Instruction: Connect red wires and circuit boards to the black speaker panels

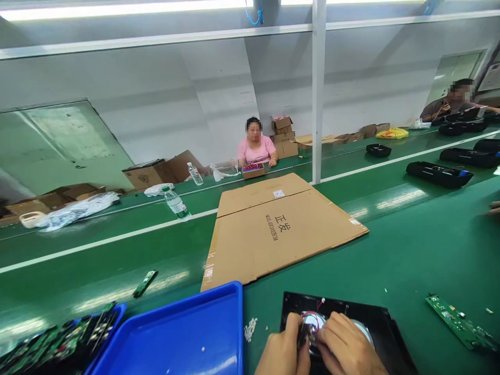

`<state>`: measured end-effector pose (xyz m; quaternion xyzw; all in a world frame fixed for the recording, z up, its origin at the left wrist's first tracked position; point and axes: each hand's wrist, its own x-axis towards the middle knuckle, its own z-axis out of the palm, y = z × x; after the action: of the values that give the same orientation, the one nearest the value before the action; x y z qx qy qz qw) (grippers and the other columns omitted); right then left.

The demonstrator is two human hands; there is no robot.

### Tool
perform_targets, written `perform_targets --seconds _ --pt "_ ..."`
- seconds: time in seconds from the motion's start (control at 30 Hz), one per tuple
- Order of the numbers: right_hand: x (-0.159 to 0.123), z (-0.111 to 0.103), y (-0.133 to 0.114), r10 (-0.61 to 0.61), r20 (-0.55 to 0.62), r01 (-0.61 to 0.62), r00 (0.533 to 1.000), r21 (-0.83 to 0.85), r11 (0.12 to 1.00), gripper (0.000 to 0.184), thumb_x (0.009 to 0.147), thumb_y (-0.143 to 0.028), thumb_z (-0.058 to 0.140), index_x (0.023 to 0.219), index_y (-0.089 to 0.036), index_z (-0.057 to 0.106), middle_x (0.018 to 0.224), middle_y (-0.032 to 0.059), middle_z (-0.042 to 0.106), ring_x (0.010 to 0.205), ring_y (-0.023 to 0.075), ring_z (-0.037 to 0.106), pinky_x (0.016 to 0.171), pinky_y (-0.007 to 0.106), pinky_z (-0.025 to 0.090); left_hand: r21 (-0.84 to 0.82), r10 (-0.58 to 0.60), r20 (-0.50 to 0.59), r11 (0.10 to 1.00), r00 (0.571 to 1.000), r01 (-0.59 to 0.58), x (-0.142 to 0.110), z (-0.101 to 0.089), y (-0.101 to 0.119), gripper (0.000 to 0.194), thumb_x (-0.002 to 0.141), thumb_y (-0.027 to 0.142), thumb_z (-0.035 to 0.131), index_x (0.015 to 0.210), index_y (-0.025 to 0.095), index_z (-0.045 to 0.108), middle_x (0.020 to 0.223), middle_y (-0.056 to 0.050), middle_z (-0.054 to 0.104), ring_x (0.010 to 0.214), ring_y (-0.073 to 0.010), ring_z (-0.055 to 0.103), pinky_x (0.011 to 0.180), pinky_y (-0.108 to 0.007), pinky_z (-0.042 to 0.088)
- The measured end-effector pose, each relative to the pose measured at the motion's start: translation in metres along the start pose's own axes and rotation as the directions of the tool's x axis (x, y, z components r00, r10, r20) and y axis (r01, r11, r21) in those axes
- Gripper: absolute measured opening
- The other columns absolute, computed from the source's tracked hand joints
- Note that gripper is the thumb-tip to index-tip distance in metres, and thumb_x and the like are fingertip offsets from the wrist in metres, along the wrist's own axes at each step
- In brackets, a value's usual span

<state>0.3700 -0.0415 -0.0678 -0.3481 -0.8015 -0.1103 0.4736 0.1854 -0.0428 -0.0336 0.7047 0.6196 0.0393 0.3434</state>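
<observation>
A black plastic housing [373,320] lies at the near edge of the green bench, with a round silver speaker part [361,328] and red and white wires [310,317] inside. My left hand [283,351] and my right hand [346,346] meet over the middle of it. Both have their fingers curled and pinch a small dark part at the wires; I cannot make out what it is.
An empty blue tray [183,338] sits left of the housing, and a second tray [62,341] holds several green circuit boards. Flattened cardboard [273,232] lies ahead. A circuit board [461,323] lies at right. Water bottles [176,204], boxes and black housings [439,174] line the belt. Two people sit opposite.
</observation>
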Motion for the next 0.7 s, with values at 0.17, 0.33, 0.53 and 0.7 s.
perform_targets --seconds 0.17,0.33,0.53,0.7 --pt "0.004 -0.001 0.001 0.005 -0.029 -0.004 1.0 0.026 1.0 0.034 0.101 -0.002 0.044 0.079 -0.023 0.059 0.065 -0.0045 0.063 0.054 0.0123 0.057 0.052 0.025 0.048 -0.083 -0.01 -0.023 0.997 1.0 0.008 0.002 0.001 -0.007 0.032 0.1 0.014 0.058 0.129 0.022 0.069 0.102 -0.015 0.089 0.1 -0.0358 0.085 0.07 -0.031 0.041" --pt "0.005 -0.004 0.003 0.016 0.0 -0.016 1.0 0.077 0.997 0.032 0.107 -0.007 0.043 0.087 -0.024 0.059 0.07 -0.0055 0.068 0.058 0.0118 0.063 0.058 0.023 0.054 -0.158 0.059 -0.056 0.985 0.997 -0.067 0.004 0.002 -0.018 0.027 0.098 0.013 0.06 0.121 0.024 0.069 0.087 -0.005 0.081 0.079 -0.0231 0.076 0.066 -0.026 0.039" --pt "0.006 -0.006 0.004 0.056 0.005 -0.057 0.998 0.108 0.992 0.029 0.11 -0.011 0.042 0.091 -0.026 0.058 0.072 -0.0067 0.069 0.058 0.0118 0.063 0.057 0.023 0.055 -0.21 0.063 -0.102 0.974 0.993 -0.084 0.006 0.009 -0.025 0.019 0.097 0.019 0.064 0.114 0.027 0.066 0.079 0.002 0.078 0.073 -0.0193 0.072 0.066 -0.023 0.045" --pt "-0.005 -0.002 0.006 0.121 0.065 -0.131 0.991 0.179 0.975 0.023 0.101 -0.007 0.048 0.092 -0.027 0.056 0.074 -0.0066 0.068 0.059 0.0126 0.066 0.053 0.021 0.055 -0.099 0.023 -0.09 0.995 0.996 -0.032 0.003 0.009 -0.009 0.027 0.101 0.015 0.057 0.123 0.025 0.071 0.104 -0.011 0.089 0.094 -0.0275 0.085 0.074 -0.028 0.049"
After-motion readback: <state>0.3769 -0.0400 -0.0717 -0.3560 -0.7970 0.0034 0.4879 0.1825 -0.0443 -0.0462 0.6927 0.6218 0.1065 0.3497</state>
